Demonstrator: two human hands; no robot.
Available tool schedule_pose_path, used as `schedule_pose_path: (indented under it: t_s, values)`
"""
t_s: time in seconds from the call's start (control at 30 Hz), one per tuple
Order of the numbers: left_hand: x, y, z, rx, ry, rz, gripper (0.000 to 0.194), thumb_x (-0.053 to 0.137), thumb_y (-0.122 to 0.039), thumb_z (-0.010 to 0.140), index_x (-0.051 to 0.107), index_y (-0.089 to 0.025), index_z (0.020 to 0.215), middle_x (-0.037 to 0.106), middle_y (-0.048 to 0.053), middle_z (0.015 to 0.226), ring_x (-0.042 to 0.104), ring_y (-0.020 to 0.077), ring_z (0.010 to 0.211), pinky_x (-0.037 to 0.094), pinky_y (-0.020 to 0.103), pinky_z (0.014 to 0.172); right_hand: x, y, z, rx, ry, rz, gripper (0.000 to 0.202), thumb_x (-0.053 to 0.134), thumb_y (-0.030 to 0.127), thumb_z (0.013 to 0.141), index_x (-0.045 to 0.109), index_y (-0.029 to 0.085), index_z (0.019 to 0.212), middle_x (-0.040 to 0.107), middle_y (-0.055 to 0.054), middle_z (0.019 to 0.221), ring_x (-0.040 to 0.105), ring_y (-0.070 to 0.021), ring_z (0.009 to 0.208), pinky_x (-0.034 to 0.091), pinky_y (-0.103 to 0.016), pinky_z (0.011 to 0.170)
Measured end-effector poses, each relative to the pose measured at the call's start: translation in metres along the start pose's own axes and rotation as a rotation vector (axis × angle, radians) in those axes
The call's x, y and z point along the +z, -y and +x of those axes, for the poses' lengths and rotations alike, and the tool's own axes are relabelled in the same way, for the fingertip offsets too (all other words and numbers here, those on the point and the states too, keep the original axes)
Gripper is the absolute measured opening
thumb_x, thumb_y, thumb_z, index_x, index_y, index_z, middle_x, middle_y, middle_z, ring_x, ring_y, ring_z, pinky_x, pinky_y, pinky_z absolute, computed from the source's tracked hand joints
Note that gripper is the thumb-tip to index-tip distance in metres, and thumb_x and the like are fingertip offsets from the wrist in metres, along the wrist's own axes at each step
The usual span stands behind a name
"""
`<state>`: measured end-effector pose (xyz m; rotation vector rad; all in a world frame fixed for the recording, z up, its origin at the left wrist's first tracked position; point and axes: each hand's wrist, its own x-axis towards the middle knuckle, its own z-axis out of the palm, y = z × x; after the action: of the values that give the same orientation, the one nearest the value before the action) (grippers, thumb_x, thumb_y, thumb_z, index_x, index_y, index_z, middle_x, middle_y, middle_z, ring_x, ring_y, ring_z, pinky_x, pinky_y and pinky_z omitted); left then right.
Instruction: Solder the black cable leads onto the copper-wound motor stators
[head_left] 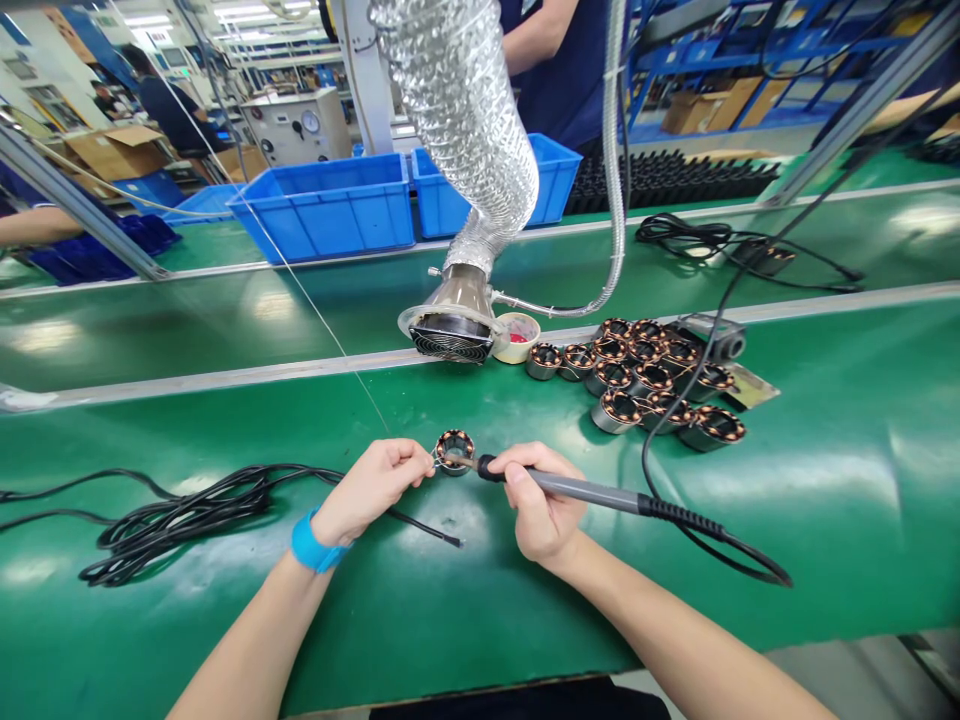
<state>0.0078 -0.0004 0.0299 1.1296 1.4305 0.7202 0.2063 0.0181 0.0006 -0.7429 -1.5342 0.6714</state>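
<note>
A small motor stator [454,452] with copper windings stands upright on the green bench between my hands. My right hand [547,500] is closed round the grey handle of a soldering iron [592,488], whose tip reaches the stator's right side. At the stator's left edge my left hand [386,475] pinches a thin pale wire [433,461]. Whether this is the stator's lead or solder wire I cannot make out. A blue band [315,543] circles my left wrist. A fine line [322,320] slants down from above to behind my left hand.
Several stators [645,370] stand grouped at the right back, near a small cup [516,338]. A fume hood [454,315] on a foil duct [465,110] hangs over the bench. Coiled black cable [195,515] lies left. Blue bins [330,208] and a co-worker [562,70] are beyond.
</note>
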Motion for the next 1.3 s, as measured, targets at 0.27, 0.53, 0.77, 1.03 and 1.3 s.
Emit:
schedule_pose_path:
  t_s: [0.27, 0.53, 0.77, 1.03, 1.3]
  values:
    - [0.0, -0.001, -0.001, -0.003, 0.001, -0.005, 0.031, 0.061, -0.044, 0.082, 0.062, -0.014, 0.074, 0.048, -0.003, 0.062, 0.026, 0.0065, 0.048, 0.014, 0.023, 0.045, 0.001, 0.0, 0.001, -0.002, 0.003, 0.0, 0.02, 0.05, 0.022, 0.091, 0.067, 0.021, 0.08, 0.07, -0.003, 0.071, 0.067, -0.0167, 0.062, 0.05, -0.029, 0.053]
    - [0.0, -0.001, 0.0, -0.001, 0.003, -0.01, 0.032, 0.061, -0.045, 0.082, 0.062, -0.014, 0.074, 0.048, -0.003, 0.062, 0.025, 0.0063, 0.048, 0.014, 0.024, 0.045, 0.001, 0.0, 0.001, -0.022, -0.01, 0.008, 0.019, 0.051, 0.021, 0.091, 0.067, 0.021, 0.08, 0.07, -0.002, 0.071, 0.068, -0.0167, 0.063, 0.051, -0.029, 0.055]
    - [0.0, 0.0, 0.0, -0.002, 0.005, -0.006, 0.033, 0.061, -0.046, 0.081, 0.062, -0.014, 0.074, 0.048, -0.004, 0.061, 0.026, 0.0066, 0.048, 0.015, 0.023, 0.045, 0.001, 0.001, 0.004, -0.035, -0.016, 0.003, 0.02, 0.051, 0.02, 0.09, 0.067, 0.021, 0.08, 0.071, -0.002, 0.072, 0.068, -0.0165, 0.064, 0.052, -0.028, 0.055]
    - [-0.001, 0.001, -0.001, -0.005, 0.005, -0.011, 0.035, 0.062, -0.049, 0.082, 0.061, -0.015, 0.075, 0.046, -0.004, 0.062, 0.026, 0.0065, 0.048, 0.015, 0.023, 0.045, 0.001, 0.001, 0.003, -0.017, -0.013, 0.012, 0.02, 0.05, 0.022, 0.091, 0.067, 0.021, 0.08, 0.07, -0.003, 0.071, 0.068, -0.0174, 0.064, 0.053, -0.031, 0.058]
    - [-0.011, 0.006, -0.003, -0.034, 0.035, -0.078, 0.034, 0.074, -0.047, 0.075, 0.06, -0.016, 0.081, 0.037, -0.007, 0.062, 0.025, 0.0059, 0.049, 0.017, 0.021, 0.045, -0.001, 0.015, 0.008, -0.056, -0.056, -0.092, 0.022, 0.05, 0.022, 0.088, 0.068, 0.022, 0.074, 0.07, -0.001, 0.066, 0.066, -0.0155, 0.06, 0.052, -0.029, 0.062]
